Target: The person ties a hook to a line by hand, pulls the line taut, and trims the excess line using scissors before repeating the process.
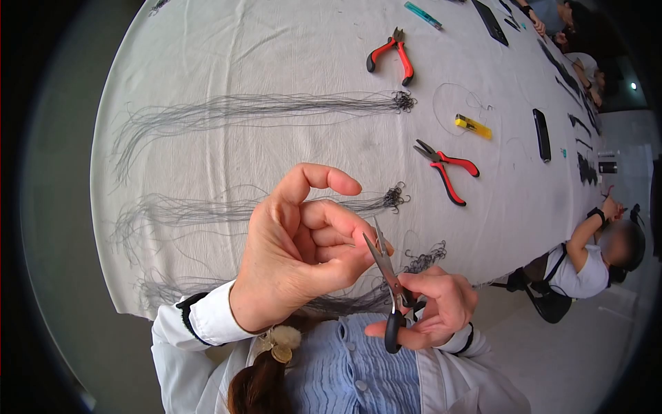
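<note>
My right hand (438,303) holds small scissors (387,272) with black handles, fingers through the loops. The blades point up and stand slightly apart beside the fingertips of my left hand (300,241). That hand is pinched at thumb and fingers, its index finger bent and raised; what it pinches is too small to make out. Behind it lies a bundle of thin dark lines with hooks (394,198), partly hidden. Another hooked bundle (296,103) stretches across the cloth farther back. A third bundle (424,259) near the table's front edge is partly covered by my hands.
On the white cloth (276,148) lie red-handled pliers (448,169), another red-handled pair (393,55), a yellow lighter-like item (474,126), a teal one (423,15) and a black phone (542,135). A person (586,252) sits at the right; others are at the far end.
</note>
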The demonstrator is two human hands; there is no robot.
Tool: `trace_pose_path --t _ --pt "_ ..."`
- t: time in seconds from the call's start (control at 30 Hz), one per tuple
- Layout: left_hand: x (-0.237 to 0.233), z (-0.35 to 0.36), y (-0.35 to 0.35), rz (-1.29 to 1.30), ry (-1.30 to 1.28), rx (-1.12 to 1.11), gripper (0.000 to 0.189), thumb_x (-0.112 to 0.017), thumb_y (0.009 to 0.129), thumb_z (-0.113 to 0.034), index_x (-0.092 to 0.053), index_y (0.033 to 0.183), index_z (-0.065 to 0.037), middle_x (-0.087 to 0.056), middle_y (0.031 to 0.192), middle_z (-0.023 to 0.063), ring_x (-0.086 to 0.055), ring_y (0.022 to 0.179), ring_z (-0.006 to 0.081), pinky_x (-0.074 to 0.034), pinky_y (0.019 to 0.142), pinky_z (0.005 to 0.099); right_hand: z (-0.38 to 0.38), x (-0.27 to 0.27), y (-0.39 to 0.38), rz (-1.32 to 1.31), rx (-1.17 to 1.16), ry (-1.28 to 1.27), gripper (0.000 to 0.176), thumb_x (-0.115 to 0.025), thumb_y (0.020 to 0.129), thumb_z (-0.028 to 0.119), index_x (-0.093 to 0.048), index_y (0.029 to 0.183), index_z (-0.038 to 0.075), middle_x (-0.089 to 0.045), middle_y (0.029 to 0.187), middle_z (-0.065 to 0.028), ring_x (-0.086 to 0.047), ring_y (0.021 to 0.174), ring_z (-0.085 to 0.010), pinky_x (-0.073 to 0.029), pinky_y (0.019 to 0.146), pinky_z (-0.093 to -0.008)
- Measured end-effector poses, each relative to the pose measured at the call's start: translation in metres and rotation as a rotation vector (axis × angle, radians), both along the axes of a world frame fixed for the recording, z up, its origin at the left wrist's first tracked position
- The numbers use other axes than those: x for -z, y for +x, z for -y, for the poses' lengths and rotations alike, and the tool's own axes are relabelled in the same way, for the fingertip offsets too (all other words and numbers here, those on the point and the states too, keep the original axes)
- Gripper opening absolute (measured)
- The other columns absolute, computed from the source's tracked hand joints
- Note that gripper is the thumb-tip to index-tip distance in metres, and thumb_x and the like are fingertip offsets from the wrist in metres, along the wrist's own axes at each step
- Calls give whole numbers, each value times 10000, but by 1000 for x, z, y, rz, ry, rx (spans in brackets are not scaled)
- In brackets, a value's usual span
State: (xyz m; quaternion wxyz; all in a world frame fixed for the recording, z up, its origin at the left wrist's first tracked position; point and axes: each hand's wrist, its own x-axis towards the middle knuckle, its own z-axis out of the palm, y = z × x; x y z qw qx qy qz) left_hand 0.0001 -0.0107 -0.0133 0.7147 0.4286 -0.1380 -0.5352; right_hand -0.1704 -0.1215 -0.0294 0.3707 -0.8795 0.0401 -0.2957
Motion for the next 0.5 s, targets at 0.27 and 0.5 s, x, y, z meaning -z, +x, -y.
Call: trace_pose_path --t 0.27,0.5 --pt "2 -1 -1 6 -19 2 465 -623 751 105 -379 1136 8 -636 851 75 -616 857 92 -515 779 224 -1 -4 1 -38 31 -15 629 -890 512 372 -571 848 -54 -590 564 -27 -539 415 -71 -386 351 -163" --pt "1 -1 -1 18 -3 -1 456 -619 751 100 -383 1129 5 -635 844 63 -612 843 81 -512 769 220 -2 -3 0 -38 36 6 630 -891 513 372 -569 858 -46 -586 536 -35 -535 410 -66 -388 344 -169"
